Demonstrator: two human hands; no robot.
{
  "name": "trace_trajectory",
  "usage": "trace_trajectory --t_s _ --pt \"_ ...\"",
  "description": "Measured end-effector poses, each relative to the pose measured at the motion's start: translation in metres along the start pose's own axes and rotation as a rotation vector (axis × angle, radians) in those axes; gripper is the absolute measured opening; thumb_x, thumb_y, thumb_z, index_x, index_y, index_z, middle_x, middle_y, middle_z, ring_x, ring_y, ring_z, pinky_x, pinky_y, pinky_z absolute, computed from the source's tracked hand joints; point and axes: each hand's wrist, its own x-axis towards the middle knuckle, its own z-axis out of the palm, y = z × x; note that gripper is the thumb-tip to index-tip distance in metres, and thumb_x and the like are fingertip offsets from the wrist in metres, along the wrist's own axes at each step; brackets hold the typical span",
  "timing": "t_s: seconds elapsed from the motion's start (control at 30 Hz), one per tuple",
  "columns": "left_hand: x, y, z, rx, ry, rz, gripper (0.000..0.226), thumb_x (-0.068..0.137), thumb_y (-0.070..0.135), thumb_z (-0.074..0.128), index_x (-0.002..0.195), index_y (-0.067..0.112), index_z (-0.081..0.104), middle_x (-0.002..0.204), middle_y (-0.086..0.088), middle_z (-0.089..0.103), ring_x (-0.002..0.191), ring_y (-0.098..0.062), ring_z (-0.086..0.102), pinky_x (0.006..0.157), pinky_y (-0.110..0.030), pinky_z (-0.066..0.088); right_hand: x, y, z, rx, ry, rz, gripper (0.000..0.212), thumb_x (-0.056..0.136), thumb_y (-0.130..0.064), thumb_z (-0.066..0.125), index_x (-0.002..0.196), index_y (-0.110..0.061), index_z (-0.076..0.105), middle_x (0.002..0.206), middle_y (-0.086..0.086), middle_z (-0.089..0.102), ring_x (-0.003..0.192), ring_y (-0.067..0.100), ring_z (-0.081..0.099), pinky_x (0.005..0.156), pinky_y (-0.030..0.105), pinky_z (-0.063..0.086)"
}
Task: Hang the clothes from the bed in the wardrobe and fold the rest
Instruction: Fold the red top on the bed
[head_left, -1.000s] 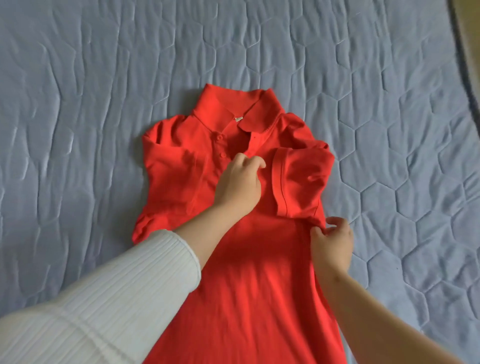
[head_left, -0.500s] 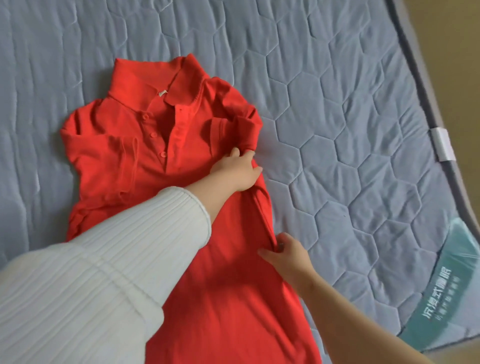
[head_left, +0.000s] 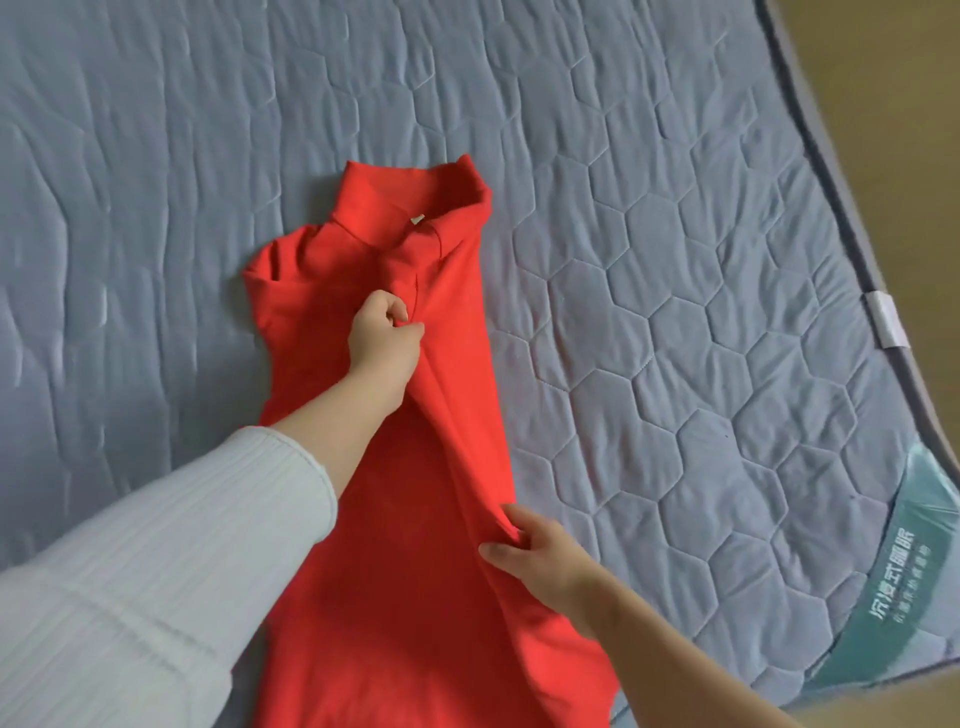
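Head view: the red polo shirt (head_left: 395, 467) lies lengthwise on the quilted grey-blue mattress (head_left: 675, 312), collar toward the far edge and hem toward the near edge, running out of frame at the bottom. Compared with half a second ago, the shirt's right side panel has been carried across the button placket, so the right sleeve and the placket buttons, visible before, are now covered and the garment reads as a narrower strip. The left hand (head_left: 382, 338), reaching from a white ribbed sleeve (head_left: 156, 561), has its fingers curled and pinches the folded edge of fabric just below the collar (head_left: 415, 208). The right hand (head_left: 535, 551), bare-armed, pinches the same folded edge lower down, nearer the hem, between thumb and partly extended fingers. The left shoulder and sleeve area still projects toward the mattress's left side and appears not yet folded in. Judgement: the first lengthwise fold is being laid; the fold line needs flattening, then the opposite side needs folding before the shirt is doubled end to end. A green printed label (head_left: 893, 587) sits at the mattress's near right corner, well apart from the shirt.
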Motion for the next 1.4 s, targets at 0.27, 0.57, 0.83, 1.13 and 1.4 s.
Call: trace_trajectory --t_s 0.27,0.57,0.83,1.13,1.4 --pt "0.039 -0.040 -0.105 -0.010 -0.105 0.085 0.049 0.084 -0.008 0.043 0.116 0.028 0.055 0.120 -0.002 0.056 0.109 -0.020 0.054 0.099 -0.032 0.043 0.019 -0.016 0.129 -0.096 -0.122 -0.073 0.032 0.088 -0.007 0.056 0.118 -0.019 0.054 0.076 -0.005 0.058 0.053 -0.002 0.051 0.052 0.016 0.046" --pt "0.026 -0.091 -0.137 -0.012 -0.251 -0.032 0.101 0.078 0.003 0.070 0.149 0.028 0.002 0.152 -0.003 0.021 0.135 -0.017 0.032 0.113 -0.038 0.028 0.029 0.007 0.193 -0.456 0.012 0.074 0.017 0.081 -0.019 0.055 0.073 -0.024 0.041 0.075 -0.003 0.054 0.084 0.024 0.057 0.066 0.027 0.038" --pt "-0.087 -0.166 -0.137 0.156 0.002 -0.120 0.056 0.075 0.021 0.074 0.121 0.008 0.045 0.104 -0.004 0.047 0.100 -0.026 0.053 0.080 -0.024 0.037 0.016 0.039 0.196 -0.360 0.113 0.195 0.022 0.085 -0.028 0.059 0.065 -0.028 0.050 0.078 -0.005 0.055 0.078 0.013 0.053 0.060 0.020 0.033" --pt "-0.167 -0.208 -0.136 0.169 -0.317 -0.456 0.015 0.083 0.009 0.053 0.098 0.008 0.055 0.102 -0.015 0.063 0.093 -0.031 0.062 0.082 -0.037 0.053 -0.022 0.077 0.189 -0.881 0.323 0.150 0.063 0.078 -0.026 0.055 0.136 -0.031 0.031 0.133 -0.002 0.036 0.123 0.024 0.036 0.101 0.038 0.029" --pt "-0.178 -0.227 -0.170 0.001 -0.105 -0.492 0.015 0.094 0.011 0.047 0.107 0.010 0.054 0.104 -0.011 0.058 0.087 -0.022 0.053 0.078 -0.030 0.043 -0.043 0.086 0.215 -0.395 -0.219 0.003 0.005 0.083 -0.021 0.063 0.081 -0.025 0.065 0.069 -0.010 0.057 0.059 0.001 0.050 0.059 0.014 0.038"
